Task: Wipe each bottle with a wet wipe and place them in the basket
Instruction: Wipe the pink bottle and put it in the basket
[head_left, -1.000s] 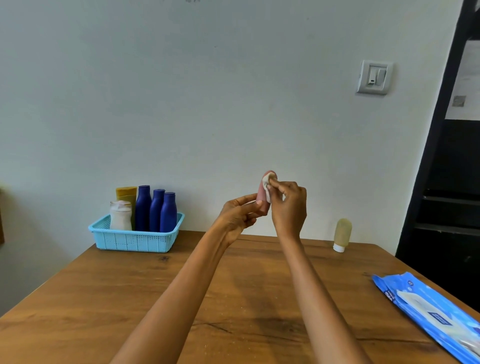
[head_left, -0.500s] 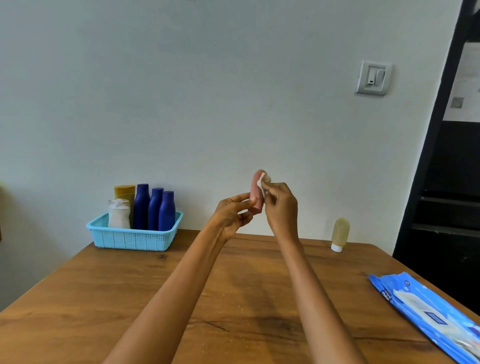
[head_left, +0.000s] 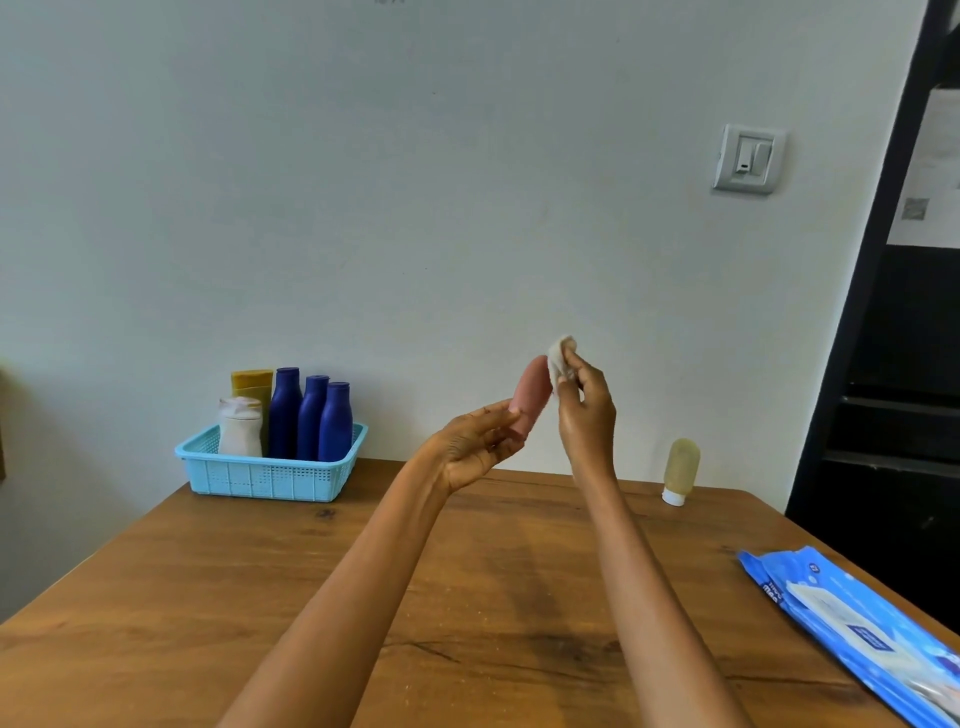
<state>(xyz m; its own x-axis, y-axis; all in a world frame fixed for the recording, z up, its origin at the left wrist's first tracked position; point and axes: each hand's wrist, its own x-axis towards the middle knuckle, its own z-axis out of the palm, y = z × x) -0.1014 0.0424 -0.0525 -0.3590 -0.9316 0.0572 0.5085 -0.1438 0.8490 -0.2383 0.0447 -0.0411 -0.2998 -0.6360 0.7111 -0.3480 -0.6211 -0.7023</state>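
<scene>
- My left hand (head_left: 475, 447) is raised above the table, palm turned up, fingers curled round the lower end of the pink bottle (head_left: 531, 396); the bottle points up and leans a little to the right.
- My right hand (head_left: 587, 410) is just beside it, thumb and fingers pinching a bunched white wet wipe (head_left: 560, 358) that sits against the upper right side of the pink bottle's top.
- Both forearms reach out from the bottom of the view over the wooden table (head_left: 260, 597).
- The light blue basket (head_left: 270, 475) stands at the far left corner of the table, close to the wall, well apart from my hands.
- In the basket stand three dark blue bottles (head_left: 311, 418) in a row, a white bottle (head_left: 240, 427) on their left, and a yellow tube (head_left: 253, 384) behind the white one.
- A pale yellowish bottle (head_left: 680, 467) stands on its white cap at the far right of the table, near the wall, apart from my right hand.
- A blue pack of wipes (head_left: 857, 629) lies flat at the right edge of the table, partly cut off by the frame.
- A light switch (head_left: 748, 158) is mounted on the wall, upper right.
</scene>
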